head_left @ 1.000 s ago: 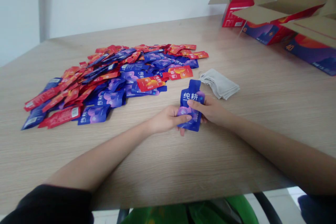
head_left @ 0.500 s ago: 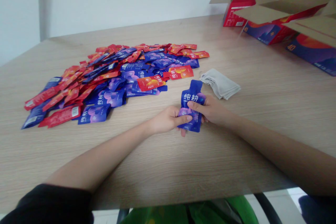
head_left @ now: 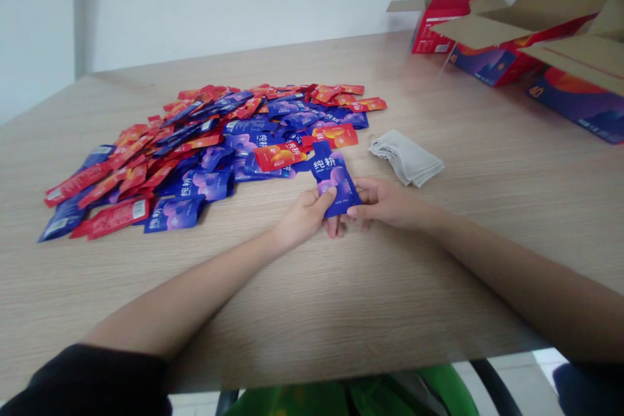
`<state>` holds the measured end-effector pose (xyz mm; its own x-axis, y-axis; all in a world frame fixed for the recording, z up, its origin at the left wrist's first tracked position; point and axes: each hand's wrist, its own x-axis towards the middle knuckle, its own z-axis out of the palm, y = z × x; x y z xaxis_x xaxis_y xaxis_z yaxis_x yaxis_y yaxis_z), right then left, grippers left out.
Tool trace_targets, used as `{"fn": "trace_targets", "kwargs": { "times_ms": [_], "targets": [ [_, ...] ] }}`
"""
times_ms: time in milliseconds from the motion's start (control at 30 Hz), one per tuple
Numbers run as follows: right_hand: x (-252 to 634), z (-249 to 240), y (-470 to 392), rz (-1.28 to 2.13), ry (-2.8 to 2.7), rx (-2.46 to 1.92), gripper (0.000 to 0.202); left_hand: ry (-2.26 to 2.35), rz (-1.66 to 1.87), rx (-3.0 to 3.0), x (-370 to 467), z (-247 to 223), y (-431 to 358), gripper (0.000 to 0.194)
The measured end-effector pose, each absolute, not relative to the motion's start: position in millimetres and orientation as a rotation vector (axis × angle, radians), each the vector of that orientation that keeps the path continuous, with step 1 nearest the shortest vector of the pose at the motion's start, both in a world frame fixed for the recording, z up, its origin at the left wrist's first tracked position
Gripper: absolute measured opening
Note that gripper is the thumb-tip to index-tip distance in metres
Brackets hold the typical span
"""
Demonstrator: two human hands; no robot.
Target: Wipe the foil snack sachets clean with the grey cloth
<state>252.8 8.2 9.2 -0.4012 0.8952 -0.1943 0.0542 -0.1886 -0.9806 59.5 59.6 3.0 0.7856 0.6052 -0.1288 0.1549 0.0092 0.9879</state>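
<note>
A blue pouch (head_left: pixel 336 175) with pale lettering and purple round shapes is held above the table, tilted with its narrow end toward the pile. My left hand (head_left: pixel 307 213) pinches its lower left part, thumb on the printed front and fingers beneath. At the pouch's lower right corner is my right hand (head_left: pixel 383 201), its thumb and fingers closed on the edge. Just beyond the hands lies a heap of red pouches (head_left: pixel 277 156) and blue pouches (head_left: pixel 207 183), overlapping one another.
A folded grey-white cloth (head_left: pixel 408 157) lies right of the pile. Open cartons stand at the back right: a small red box (head_left: pixel 436 29) and larger blue and red boxes (head_left: pixel 575 101) with flaps spread. The table's front edge (head_left: pixel 351 380) runs near my body.
The held blue pouch has turned and shifted left toward the pile. My right hand has slid from its upper right side down to the lower right corner.
</note>
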Motion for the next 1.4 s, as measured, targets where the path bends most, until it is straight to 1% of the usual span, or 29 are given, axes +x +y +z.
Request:
{"fn": "trace_targets", "kwargs": {
  "times_ms": [67, 133, 200, 267, 367, 433, 500, 567, 667, 733, 767, 833, 867, 1000, 1033, 1067, 1100, 1133, 1200, 1300, 1400],
  "targets": [
    [258, 9, 11, 1.683, -1.411, -1.092, 0.047, 0.64, 0.345, 1.55, 58, 5, 57, 0.065],
    [266, 10, 15, 1.692, -1.403, -1.079, 0.038, 0.635, 0.281, 1.559, 55, 9, 52, 0.064],
    [274, 13, 20, 1.649, -1.375, -1.142, 0.031, 0.613, 0.192, 1.588, 52, 15, 44, 0.062],
    [281, 16, 22, 1.588, -1.344, -1.241, 0.03, 0.601, 0.084, 1.674, 49, 21, 35, 0.062],
    [289, 19, 24, 1.54, -1.36, -1.365, 0.023, 0.602, -0.074, 1.832, 48, 32, 20, 0.056],
    [294, 19, 24, 1.518, -1.403, -1.446, 0.021, 0.573, 0.035, 2.039, 48, 38, 11, 0.048],
    [298, 19, 25, 1.475, -1.449, -1.536, 0.023, 0.546, 0.105, 2.254, 48, 45, 4, 0.048],
    [302, 19, 25, 1.428, -1.489, -1.616, 0.026, 0.485, 0.096, 2.418, 47, 51, -3, 0.047],
    [306, 19, 25, 1.318, -1.568, -1.752, 0.031, 0.455, 0.164, 2.66, 46, 57, -11, 0.035],
    [305, 19, 25, 1.214, -1.618, -1.844, 0.031, 0.563, 0.228, 2.809, 45, 57, -12, 0.024],
    [305, 19, 24, 1.153, -1.633, -1.884, 0.028, 0.633, 0.238, 2.872, 46, 54, -11, 0.022],
    [307, 21, 23, 0.994, -1.647, -1.941, 0.016, 0.74, 0.199, 2.973, 47, 45, -9, 0.029],
    [309, 23, 23, 0.84, -1.667, -1.975, 0.015, 0.738, 0.164, 3.011, 48, 39, -7, 0.034],
    [330, 27, 26, -0.101, -1.742, -2.045, 0.044, 0.788, 0.101, 3.109, 52, 14, -6, 0.046],
    [337, 25, 27, -0.242, -1.787, -2.035, 0.051, 0.802, 0.099, 3.118, 53, 10, -6, 0.046],
    [342, 22, 29, -0.291, -1.869, -2.049, 0.062, 0.819, 0.106, 3.122, 54, 7, -7, 0.046],
    [346, 17, 30, -0.262, -1.922, -2.061, 0.069, 0.823, 0.119, 3.125, 54, 6, -8, 0.047],
    [348, 11, 31, -0.198, -1.984, -2.075, 0.07, 0.824, 0.136, 3.124, 55, 5, -8, 0.048],
    [347, 0, 33, -0.127, -2.0, -2.212, 0.067, 0.819, 0.16, 3.106, 56, 4, -7, 0.05],
    [343, -9, 34, -0.142, -1.958, -2.276, 0.052, 0.812, 0.146, 3.056, 57, 4, -5, 0.053],
    [346, -2, 34, -0.181, -1.868, -2.312, 0.05, 0.835, 0.136, 3.019, 59, 3, -4, 0.053]
  ]
}}
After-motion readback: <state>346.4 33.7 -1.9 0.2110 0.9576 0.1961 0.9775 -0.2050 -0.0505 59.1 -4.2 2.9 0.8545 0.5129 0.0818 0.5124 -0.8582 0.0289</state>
